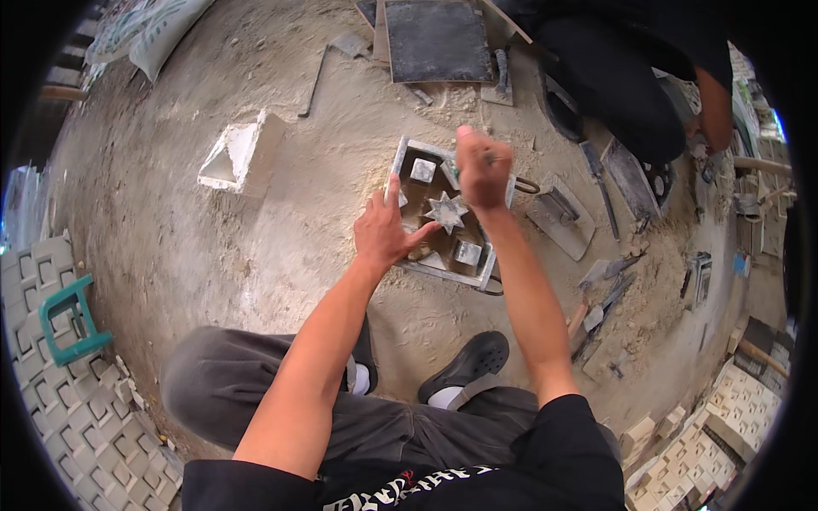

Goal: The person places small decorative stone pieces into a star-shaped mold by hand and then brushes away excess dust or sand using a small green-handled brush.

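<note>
A square metal mould (445, 274) lies on the sandy ground in front of me, with wire loop handles on its right side. Inside it are a star-shaped block (447, 212) in the middle and small pale square blocks (423, 170) toward the corners. My left hand (385, 232) rests on the mould's left side, its fingers spread and the thumb reaching toward the star. Over the mould's upper right part, my right hand (484, 170) is closed in a fist. A bit of green shows beside it, but what it grips is mostly hidden.
A white hollow block (243, 155) stands to the left. Trowels (561, 217) and other hand tools lie on the right. A dark square board (436, 43) is at the far side, near another person (613, 77). A green stool (72, 319) and stacked patterned blocks (77, 426) line the left.
</note>
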